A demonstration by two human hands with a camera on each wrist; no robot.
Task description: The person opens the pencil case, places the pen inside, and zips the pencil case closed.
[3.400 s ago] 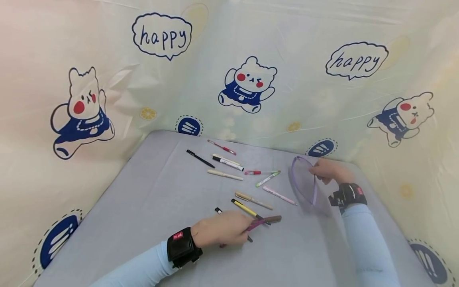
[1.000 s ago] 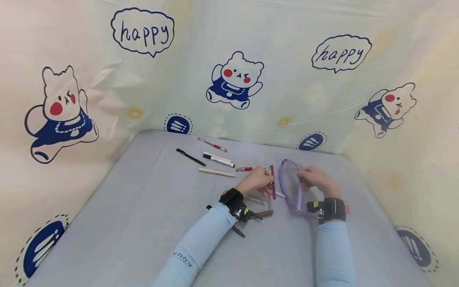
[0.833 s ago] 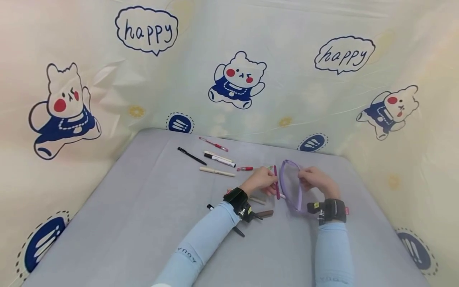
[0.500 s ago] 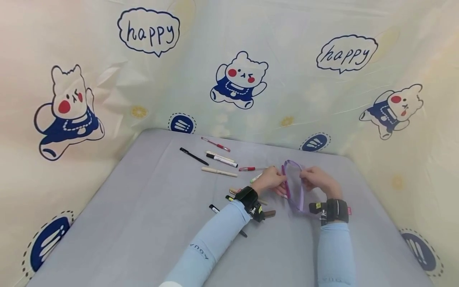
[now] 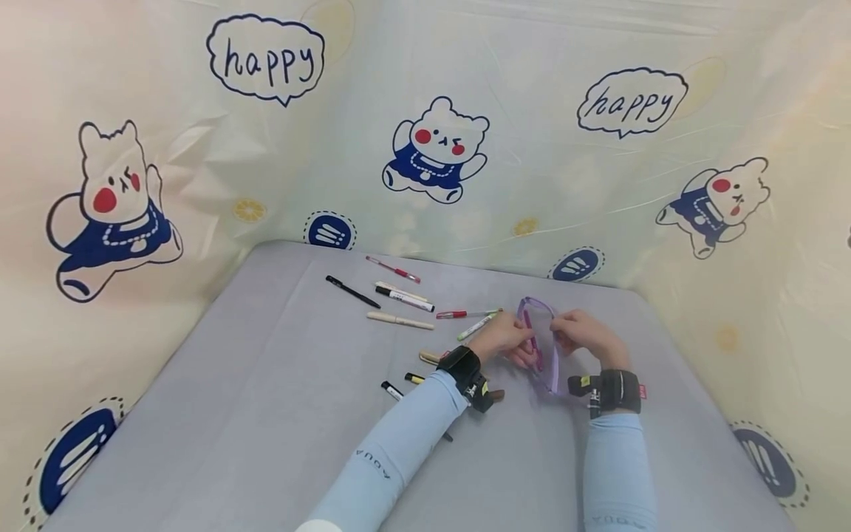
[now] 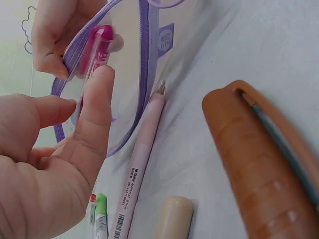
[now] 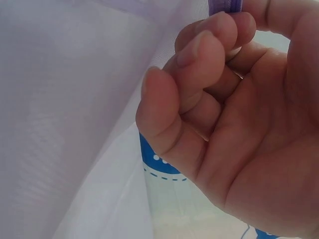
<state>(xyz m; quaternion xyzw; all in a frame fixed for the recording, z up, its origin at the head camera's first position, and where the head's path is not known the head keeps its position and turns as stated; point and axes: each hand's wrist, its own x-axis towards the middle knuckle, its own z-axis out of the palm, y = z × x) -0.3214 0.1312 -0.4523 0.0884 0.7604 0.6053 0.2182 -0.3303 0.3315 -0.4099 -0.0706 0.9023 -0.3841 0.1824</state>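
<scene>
My left hand (image 5: 501, 336) pinches a magenta pen (image 5: 534, 343) between thumb and fingertips, at the mouth of a purple-edged see-through zip pouch (image 5: 555, 362). In the left wrist view the pen's magenta end (image 6: 103, 34) lies inside the zipped rim, with the left index finger (image 6: 94, 114) alongside. My right hand (image 5: 585, 332) grips the pouch's right edge and keeps the mouth spread. The right wrist view has that hand's curled fingers (image 7: 194, 64) close by the purple zip (image 7: 224, 6) and the pale mesh (image 7: 75, 99).
Pens lie scattered on the grey tabletop (image 5: 266, 414): a black one (image 5: 352, 291), red ones (image 5: 394, 270), a black-and-white marker (image 5: 405, 298) and a beige one (image 5: 400, 321). A pale pink pen (image 6: 142, 149) lies beside the pouch, a brown pen (image 6: 249, 169) nearer. A printed curtain (image 5: 359, 148) stands behind.
My left hand took the magenta pen from the near part of the table, carried it rightward and brought it into the pouch's mouth. The right hand kept hold of the pouch.
</scene>
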